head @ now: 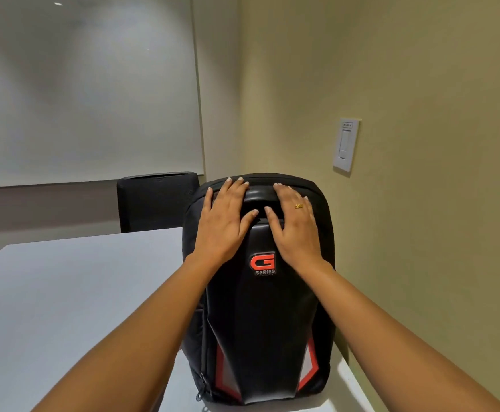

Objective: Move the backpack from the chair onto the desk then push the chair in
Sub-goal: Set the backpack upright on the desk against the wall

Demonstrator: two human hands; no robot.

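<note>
A black backpack with a red "G Series" badge and red trim stands upright on the pale grey desk, at the desk's right side close to the wall. My left hand lies flat on its upper front, fingers spread and fingertips over the top edge. My right hand, with a gold ring, lies flat beside it on the same upper panel. Neither hand is closed around a strap or handle. A black chair back shows beyond the desk's far edge, left of the backpack; its seat is hidden.
An olive wall runs along the right, close to the backpack, with a white light switch on it. A large whiteboard covers the far wall. The desk surface stretches out to the left of the backpack.
</note>
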